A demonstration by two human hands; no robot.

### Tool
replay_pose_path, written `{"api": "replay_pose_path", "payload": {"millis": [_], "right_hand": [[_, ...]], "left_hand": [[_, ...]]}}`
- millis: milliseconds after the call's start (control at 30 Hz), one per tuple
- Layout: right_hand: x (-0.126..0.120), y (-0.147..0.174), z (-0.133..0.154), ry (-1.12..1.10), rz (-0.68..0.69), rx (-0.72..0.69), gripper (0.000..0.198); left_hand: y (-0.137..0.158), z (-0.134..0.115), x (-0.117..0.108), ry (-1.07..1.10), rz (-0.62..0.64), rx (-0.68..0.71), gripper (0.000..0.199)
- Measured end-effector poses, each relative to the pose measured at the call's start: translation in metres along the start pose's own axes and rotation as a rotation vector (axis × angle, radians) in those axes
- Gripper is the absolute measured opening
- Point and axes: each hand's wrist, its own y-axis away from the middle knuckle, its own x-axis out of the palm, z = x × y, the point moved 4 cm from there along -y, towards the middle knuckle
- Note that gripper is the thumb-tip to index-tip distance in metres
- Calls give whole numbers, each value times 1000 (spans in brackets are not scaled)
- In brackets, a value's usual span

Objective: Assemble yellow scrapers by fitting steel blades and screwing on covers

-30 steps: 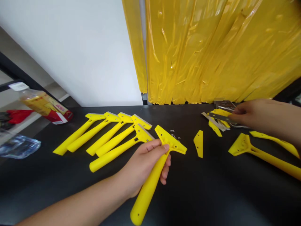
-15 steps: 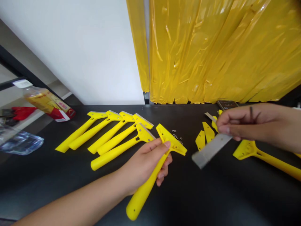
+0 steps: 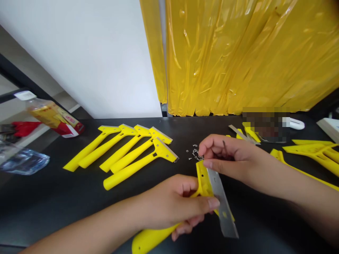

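Observation:
My left hand (image 3: pixel 182 204) is wrapped round a yellow scraper handle (image 3: pixel 156 239), its thumb pressing near the scraper head. A flat grey metal blade (image 3: pixel 222 204) lies along that head, reaching past its lower end. At the upper end of the blade, my right hand (image 3: pixel 225 155) pinches it between thumb and fingers. Just left of the right fingertips, small screws and nuts (image 3: pixel 195 152) are scattered on the black table. To the left, several yellow scrapers with blades fitted (image 3: pixel 132 169) lie side by side.
More yellow scraper handles (image 3: pixel 315 151) lie at the right, partly behind my right forearm. Yellow pieces and a loose blade (image 3: pixel 234 132) are near the back. A bottle with a red and yellow label (image 3: pixel 57 116) leans at the left. Yellow plastic sheeting (image 3: pixel 225 56) hangs behind the black table (image 3: pixel 79 208).
My right hand has moved left and brought the blade onto the scraper head. My left hand has come lower and to the right, turning the scraper. The screws show more fully.

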Motion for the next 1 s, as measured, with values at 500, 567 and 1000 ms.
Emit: {"api": "replay_pose_path", "payload": {"millis": [500,567,1000], "right_hand": [[16,-3,-9,-22,-6,71,37],[18,-4,-10,-33,20,94,34],[15,-3,-13,58,-8,92,27]], "left_hand": [[-1,-5,-16,102,-236,213,52],[-1,-5,-16,74,-252,210,54],[0,-6,-16,-71,-335,188,60]]}}
